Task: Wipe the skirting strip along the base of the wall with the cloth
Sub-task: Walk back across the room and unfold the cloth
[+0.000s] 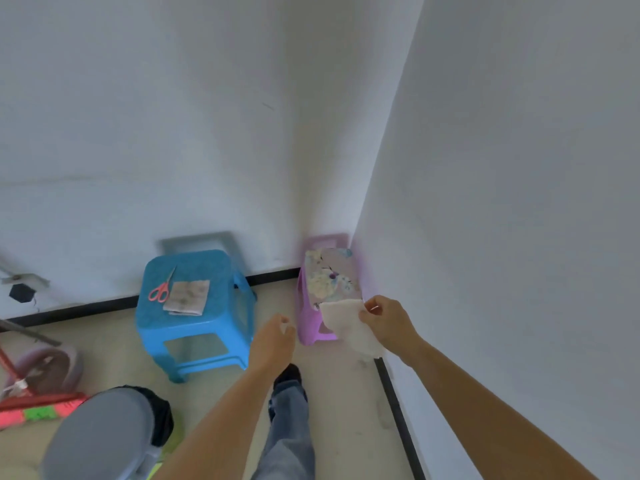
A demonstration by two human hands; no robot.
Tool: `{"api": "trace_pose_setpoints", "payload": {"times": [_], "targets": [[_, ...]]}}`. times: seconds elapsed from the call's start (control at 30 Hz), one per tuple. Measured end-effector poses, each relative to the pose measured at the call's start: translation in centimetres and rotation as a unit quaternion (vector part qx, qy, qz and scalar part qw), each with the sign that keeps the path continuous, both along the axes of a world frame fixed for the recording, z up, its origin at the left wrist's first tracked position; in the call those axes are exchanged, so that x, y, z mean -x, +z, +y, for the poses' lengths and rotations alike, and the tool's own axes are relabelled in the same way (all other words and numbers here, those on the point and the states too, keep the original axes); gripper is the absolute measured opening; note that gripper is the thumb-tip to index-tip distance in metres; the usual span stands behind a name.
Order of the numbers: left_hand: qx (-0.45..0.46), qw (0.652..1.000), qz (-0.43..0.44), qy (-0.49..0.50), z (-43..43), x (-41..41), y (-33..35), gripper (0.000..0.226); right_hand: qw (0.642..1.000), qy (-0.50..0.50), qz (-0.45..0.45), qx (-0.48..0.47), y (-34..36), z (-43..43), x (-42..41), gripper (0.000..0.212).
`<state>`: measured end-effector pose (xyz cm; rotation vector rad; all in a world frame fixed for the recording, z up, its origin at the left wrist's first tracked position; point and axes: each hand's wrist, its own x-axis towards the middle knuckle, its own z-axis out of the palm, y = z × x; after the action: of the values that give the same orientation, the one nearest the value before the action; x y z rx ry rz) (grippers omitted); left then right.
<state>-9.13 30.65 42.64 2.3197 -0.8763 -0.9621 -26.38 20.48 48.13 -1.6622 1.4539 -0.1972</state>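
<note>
Soft, even daylight, faint shadows; slight motion blur, wide-angle bending at edges.

A: Any words or numbers to read here?

B: None. The purple stool [329, 277] bears only a flower print on top. The folded sheet [187, 297] on the blue stool [194, 329] shows blurred marks, no legible letters.

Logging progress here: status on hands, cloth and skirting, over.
Right hand pinches cloth, hanging. Left hand loosely curled, grip unclear. Skirting strip not yet wiped. Purple stool hides the strip in the corner.
</note>
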Motion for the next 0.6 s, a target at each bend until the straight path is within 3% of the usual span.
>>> {"api": "trace_pose_setpoints", "payload": {"times": [0.47, 0.6], "targets": [[-0.126, 0.985, 0.042, -0.113, -24.8, -9.1, -13.7, 0.032, 0.986, -0.104, 0.091, -0.092, -15.5, -23.2, -8.5, 0.019], [-0.163, 0.96, -0.016, -0.229, -28.3, -10.6, -21.2, 0.037, 0.984, -0.12, 0.087, -0.1, -22.6, -26.4, -10.5, 0.015]]}}
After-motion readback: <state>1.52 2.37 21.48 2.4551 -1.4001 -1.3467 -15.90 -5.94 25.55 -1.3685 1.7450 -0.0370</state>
